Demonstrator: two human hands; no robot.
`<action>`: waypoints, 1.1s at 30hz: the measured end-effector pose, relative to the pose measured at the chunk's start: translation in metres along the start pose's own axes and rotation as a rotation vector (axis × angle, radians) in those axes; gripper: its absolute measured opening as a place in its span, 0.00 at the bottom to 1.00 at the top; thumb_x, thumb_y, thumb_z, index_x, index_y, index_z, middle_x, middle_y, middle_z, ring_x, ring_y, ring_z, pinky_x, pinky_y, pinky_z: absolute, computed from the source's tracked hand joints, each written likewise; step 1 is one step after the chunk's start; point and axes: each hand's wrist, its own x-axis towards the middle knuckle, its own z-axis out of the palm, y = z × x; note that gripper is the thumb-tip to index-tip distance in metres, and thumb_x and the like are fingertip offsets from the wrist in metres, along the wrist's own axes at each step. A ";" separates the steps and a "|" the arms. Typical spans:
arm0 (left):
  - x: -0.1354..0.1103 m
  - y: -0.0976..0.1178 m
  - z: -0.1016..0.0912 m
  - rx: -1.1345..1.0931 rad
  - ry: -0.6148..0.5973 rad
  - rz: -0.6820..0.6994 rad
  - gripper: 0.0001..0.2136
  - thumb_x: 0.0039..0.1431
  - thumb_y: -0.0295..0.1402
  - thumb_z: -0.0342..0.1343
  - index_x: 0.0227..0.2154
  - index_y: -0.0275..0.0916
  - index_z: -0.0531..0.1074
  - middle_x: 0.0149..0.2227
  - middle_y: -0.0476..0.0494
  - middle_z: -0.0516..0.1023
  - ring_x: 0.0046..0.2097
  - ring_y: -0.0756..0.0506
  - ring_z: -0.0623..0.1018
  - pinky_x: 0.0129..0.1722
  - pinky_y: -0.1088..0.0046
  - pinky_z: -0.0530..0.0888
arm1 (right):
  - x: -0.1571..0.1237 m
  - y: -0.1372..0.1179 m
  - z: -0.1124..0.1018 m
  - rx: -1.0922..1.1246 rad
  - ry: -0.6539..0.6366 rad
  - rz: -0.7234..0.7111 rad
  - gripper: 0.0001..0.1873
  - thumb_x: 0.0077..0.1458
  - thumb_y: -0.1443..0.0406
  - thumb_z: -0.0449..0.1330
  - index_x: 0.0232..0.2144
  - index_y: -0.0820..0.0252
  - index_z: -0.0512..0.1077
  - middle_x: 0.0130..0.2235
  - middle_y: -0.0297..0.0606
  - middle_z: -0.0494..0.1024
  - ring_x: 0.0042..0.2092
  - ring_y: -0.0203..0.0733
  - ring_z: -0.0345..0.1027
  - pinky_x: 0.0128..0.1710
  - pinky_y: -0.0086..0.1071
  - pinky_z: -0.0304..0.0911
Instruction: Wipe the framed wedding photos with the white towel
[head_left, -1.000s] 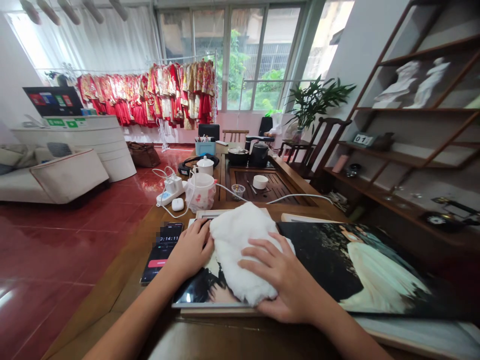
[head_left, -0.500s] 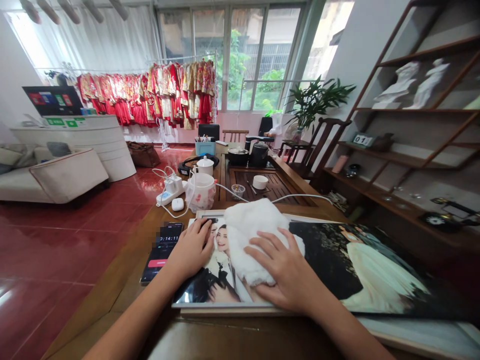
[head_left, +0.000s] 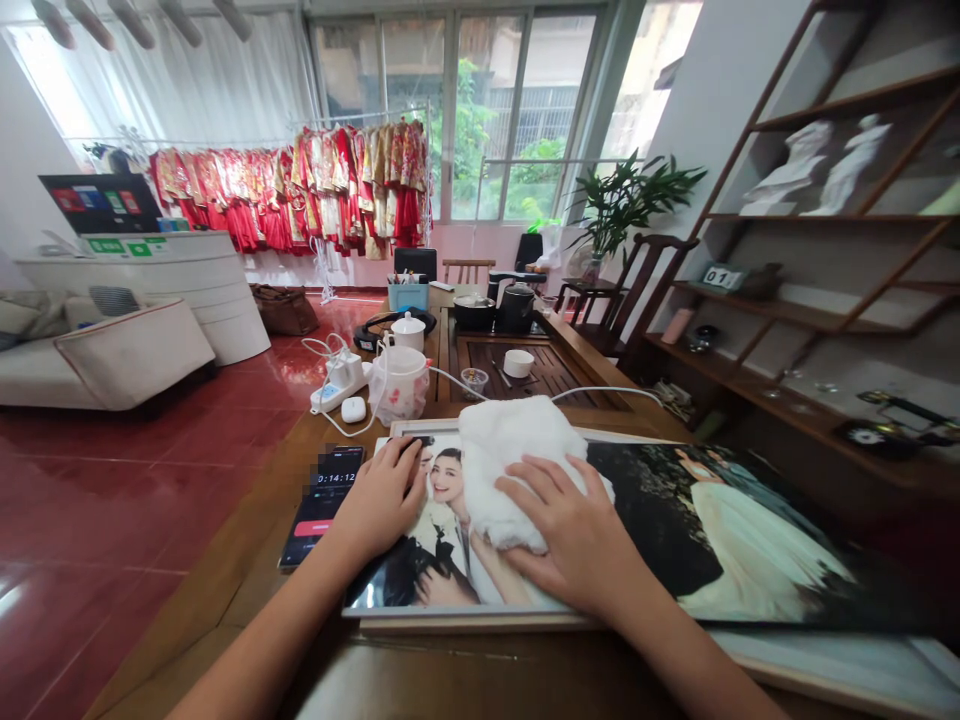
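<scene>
A large framed wedding photo (head_left: pixel 675 530) lies flat on the wooden table (head_left: pixel 255 560) in front of me. My right hand (head_left: pixel 574 535) presses a fluffy white cloth (head_left: pixel 510 450) onto the photo's surface, fingers spread over the cloth's near edge. My left hand (head_left: pixel 382 495) rests flat on the photo's left part, fingers apart, holding nothing.
A phone (head_left: pixel 324 492) showing a timer lies left of the photo. Behind it stand a white teapot (head_left: pixel 397 382), a power strip (head_left: pixel 337 380) with cables, and a tea tray (head_left: pixel 517 365) with kettles. Shelves (head_left: pixel 810 300) stand right; a sofa (head_left: pixel 112 350) and red floor left.
My right hand has slid the white cloth away from me and rightward across the photo, uncovering the faces in the picture. My left hand has stayed put.
</scene>
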 end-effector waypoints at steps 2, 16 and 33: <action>0.000 0.000 0.000 0.001 -0.002 -0.004 0.20 0.68 0.39 0.43 0.60 0.39 0.63 0.62 0.38 0.63 0.64 0.39 0.62 0.61 0.58 0.62 | 0.000 0.000 0.001 -0.014 0.007 -0.015 0.25 0.53 0.58 0.58 0.53 0.55 0.68 0.55 0.43 0.72 0.59 0.59 0.58 0.59 0.60 0.38; 0.002 -0.002 -0.001 0.033 -0.015 0.027 0.20 0.68 0.36 0.42 0.59 0.37 0.63 0.62 0.38 0.63 0.63 0.40 0.63 0.61 0.58 0.62 | -0.001 -0.003 -0.004 0.096 -0.038 -0.184 0.27 0.51 0.54 0.59 0.54 0.51 0.66 0.56 0.39 0.71 0.60 0.53 0.57 0.61 0.53 0.34; 0.002 0.002 -0.004 0.016 -0.024 0.035 0.19 0.68 0.35 0.42 0.59 0.39 0.63 0.62 0.38 0.63 0.63 0.40 0.63 0.60 0.58 0.64 | -0.001 -0.005 -0.006 0.157 -0.056 -0.268 0.27 0.51 0.55 0.59 0.54 0.49 0.65 0.55 0.38 0.72 0.61 0.53 0.56 0.62 0.53 0.30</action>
